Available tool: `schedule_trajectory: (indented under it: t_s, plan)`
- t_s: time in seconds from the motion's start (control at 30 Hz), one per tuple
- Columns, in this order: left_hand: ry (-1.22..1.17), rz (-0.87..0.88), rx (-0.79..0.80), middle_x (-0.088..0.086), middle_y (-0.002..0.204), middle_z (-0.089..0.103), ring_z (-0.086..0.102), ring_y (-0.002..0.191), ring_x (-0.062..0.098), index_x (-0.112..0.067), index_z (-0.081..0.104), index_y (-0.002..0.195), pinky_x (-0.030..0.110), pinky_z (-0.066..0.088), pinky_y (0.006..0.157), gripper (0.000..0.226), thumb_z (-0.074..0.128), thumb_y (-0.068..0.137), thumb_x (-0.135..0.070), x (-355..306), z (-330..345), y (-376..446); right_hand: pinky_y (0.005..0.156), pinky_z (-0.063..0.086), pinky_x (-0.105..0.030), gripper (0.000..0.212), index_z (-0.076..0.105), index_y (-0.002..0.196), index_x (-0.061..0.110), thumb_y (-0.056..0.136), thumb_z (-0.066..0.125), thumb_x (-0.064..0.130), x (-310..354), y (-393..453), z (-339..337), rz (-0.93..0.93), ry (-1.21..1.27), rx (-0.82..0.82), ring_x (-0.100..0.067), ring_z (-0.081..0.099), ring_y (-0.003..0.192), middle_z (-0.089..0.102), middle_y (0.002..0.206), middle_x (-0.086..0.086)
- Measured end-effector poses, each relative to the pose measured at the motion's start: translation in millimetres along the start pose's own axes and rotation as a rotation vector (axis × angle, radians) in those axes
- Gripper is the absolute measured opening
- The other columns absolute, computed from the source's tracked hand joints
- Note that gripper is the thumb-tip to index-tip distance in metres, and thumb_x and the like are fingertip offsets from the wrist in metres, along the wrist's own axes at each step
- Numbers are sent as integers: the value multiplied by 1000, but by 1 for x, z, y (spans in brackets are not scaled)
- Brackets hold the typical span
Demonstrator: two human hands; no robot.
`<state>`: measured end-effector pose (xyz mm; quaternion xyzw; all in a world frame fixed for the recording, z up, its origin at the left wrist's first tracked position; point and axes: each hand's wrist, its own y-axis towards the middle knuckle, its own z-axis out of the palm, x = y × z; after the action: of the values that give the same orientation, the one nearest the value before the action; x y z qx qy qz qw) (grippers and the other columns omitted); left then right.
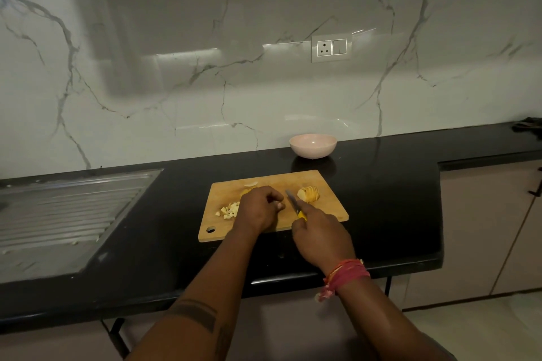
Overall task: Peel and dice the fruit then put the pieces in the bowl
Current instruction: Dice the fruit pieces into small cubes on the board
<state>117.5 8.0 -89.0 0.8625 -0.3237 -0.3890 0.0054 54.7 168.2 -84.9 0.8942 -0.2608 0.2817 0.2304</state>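
A wooden cutting board [328, 205] lies on the black counter. My left hand [259, 208] sits curled over the board's middle; whatever it holds down is hidden under the fingers. My right hand [321, 236] grips a yellow-handled knife [294, 204], its blade pointing away just right of the left fingers. Several pale diced fruit pieces [230, 210] lie left of my left hand. A sliced fruit piece [308, 193] with yellow skin stands to the right of the blade. A thin slice [250, 184] lies at the board's far edge. The pink bowl [313, 146] stands behind the board, its inside showing no pieces.
A steel sink drainboard [67, 208] is set into the counter at left. A wall socket [331, 47] sits on the marble backsplash. A dark object [528, 126] lies at the far right of the counter. The counter's front edge runs just below my wrists.
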Motion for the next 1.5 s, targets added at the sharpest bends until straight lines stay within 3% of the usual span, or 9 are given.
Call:
schedule_trajectory:
  t_s: [0.43,0.57,0.93,1.1,1.33,1.5]
  plan:
    - [87,109,-73,-3,119,67,64,106,13,-23,73,119,24,49,91,26,72,93,-17,3,7,-12,53,40,-27,61,23,156,44,98,40,35,2,-4,14,-6,-148,-58,-9,52,59,55,68,7]
    - [84,97,-81,-3,116,67,64,105,14,-23,75,115,23,47,89,22,72,93,-19,2,6,-12,57,41,-29,64,19,156,45,97,41,35,2,-5,18,-33,-165,-54,-12,54,63,55,70,6]
    - [-26,13,-94,-6,102,75,62,87,5,-22,78,102,20,47,80,14,75,90,-16,3,5,-10,59,40,-30,56,35,153,36,97,41,35,12,12,22,-24,-180,-6,-16,54,70,55,77,4]
    - [-43,-1,-100,-8,100,75,65,88,6,-23,78,99,24,53,86,11,74,91,-18,0,8,-9,59,38,-31,56,34,153,31,98,41,34,11,8,23,-39,-256,12,-19,54,70,56,79,1]
    - [-22,-28,-108,-8,106,74,65,94,8,-24,77,106,23,50,87,15,74,92,-21,1,9,-9,60,45,-30,56,33,153,30,98,43,34,0,-19,16,-76,-309,12,-15,56,70,60,84,3]
    - [-58,-48,-115,-8,95,71,64,89,9,-28,71,99,27,54,83,13,76,90,-20,-1,8,-12,59,46,-30,56,35,152,32,97,42,32,-2,-25,12,-65,-249,-12,-15,56,69,58,81,5]
